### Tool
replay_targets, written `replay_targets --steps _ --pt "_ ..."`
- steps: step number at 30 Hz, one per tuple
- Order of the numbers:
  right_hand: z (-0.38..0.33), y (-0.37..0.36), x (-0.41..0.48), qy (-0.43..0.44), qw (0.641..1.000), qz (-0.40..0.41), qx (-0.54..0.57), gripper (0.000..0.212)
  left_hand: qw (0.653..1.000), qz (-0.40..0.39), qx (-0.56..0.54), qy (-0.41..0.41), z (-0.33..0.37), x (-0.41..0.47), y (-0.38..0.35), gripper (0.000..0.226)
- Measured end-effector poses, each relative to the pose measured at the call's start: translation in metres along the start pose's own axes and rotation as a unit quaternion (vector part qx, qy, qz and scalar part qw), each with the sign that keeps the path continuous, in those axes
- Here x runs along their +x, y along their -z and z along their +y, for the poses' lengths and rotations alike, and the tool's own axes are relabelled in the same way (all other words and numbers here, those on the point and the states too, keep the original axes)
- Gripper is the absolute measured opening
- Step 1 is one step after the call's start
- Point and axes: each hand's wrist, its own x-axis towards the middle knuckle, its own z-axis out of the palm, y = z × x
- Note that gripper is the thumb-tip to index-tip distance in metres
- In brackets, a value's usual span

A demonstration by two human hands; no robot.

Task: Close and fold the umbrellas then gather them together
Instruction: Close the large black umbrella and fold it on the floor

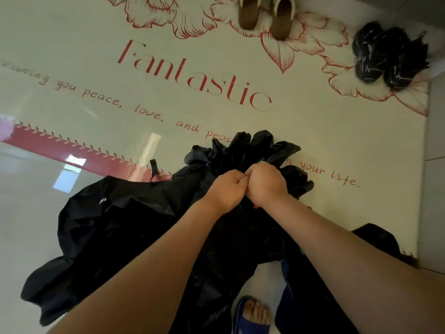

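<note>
- Gripping the black umbrella [243,237] at frame centre, left hand [225,189] and right hand [266,182] clench its bunched cloth, knuckles touching;
- better to gather the pleats evenly — twist one way, keeping tension.

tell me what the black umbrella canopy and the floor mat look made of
The umbrella canopy looks like thin synthetic fabric, nylon or polyester perhaps, matte; it crumples into soft folds. The floor mat seems smooth glossy vinyl or similar; it reflects bright light patches.
</note>
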Motion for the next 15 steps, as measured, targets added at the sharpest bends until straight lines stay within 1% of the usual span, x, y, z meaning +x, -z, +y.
replay_targets --steps 2,3,5,8,9,11,12,14,15 --pt "0.003 -0.006 0.009 -0.007 1.000 0.014 0.007 0.019 1.000 0.016 -0.016 -0.008 -0.009 0.008 -0.005 0.038" --pt "0.005 -0.006 0.015 -0.012 1.000 0.015 0.014 0.020 0.999 0.026 -0.036 -0.011 -0.011 0.013 -0.009 0.036" --pt "0.013 0.005 0.023 -0.034 0.999 0.004 0.030 0.024 0.999 0.026 -0.038 -0.023 -0.004 0.022 -0.014 0.031" --pt "0.021 0.022 0.025 -0.030 0.999 0.010 0.033 0.025 0.998 0.014 -0.031 -0.050 0.009 0.027 -0.015 0.046" --pt "0.021 0.022 0.021 -0.020 0.999 -0.003 0.027 0.021 0.998 0.007 -0.027 -0.056 0.009 0.024 -0.017 0.043" --pt "0.020 0.018 0.009 -0.015 0.999 -0.029 0.017 0.011 0.998 -0.001 -0.016 -0.057 0.006 0.011 -0.014 0.031" --pt "0.019 0.016 0.002 -0.013 0.999 -0.041 0.008 0.011 0.998 0.001 -0.004 -0.056 0.002 0.002 -0.011 0.031" --pt "0.014 0.016 -0.010 -0.014 0.998 -0.056 -0.030 0.033 0.999 0.018 0.015 -0.040 -0.006 -0.016 0.001 0.040" --pt "0.012 0.020 -0.016 -0.013 0.997 -0.049 -0.056 0.044 0.999 0.031 0.025 -0.036 -0.011 -0.024 0.008 0.044"
